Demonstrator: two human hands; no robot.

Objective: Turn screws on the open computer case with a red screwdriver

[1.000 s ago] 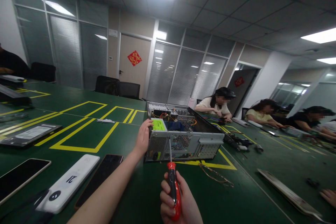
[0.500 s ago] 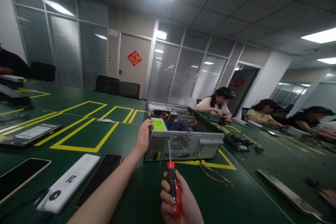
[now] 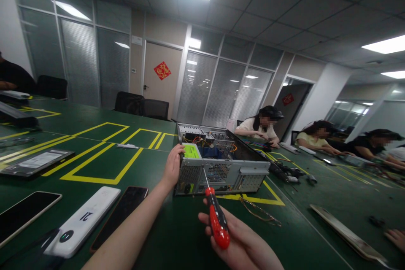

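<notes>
An opened computer case (image 3: 234, 181) lies on the green table, its perforated metal side facing me. Inside are coloured wires and a box with a yellow-green label (image 3: 191, 151). My left hand (image 3: 173, 163) grips the case's left corner beside that label. In my right hand (image 3: 226, 230) is a red and black screwdriver (image 3: 217, 218), which rests across the palm and loosely bent fingers. The screwdriver's shaft slants up and left, its tip at the case's facing panel. Whether the tip sits in a screw is too small to tell.
On the left lie a hard drive (image 3: 36, 162), a white device (image 3: 85, 219) and two dark phones (image 3: 27, 215). Thin cables (image 3: 259, 213) lie right of the case, with a long metal piece (image 3: 346, 232) farther right. Several people sit around the table.
My right hand has turned palm up and loosened its fingers around the handle. The handle has swung to the right and now leans more. My left hand has stayed in place.
</notes>
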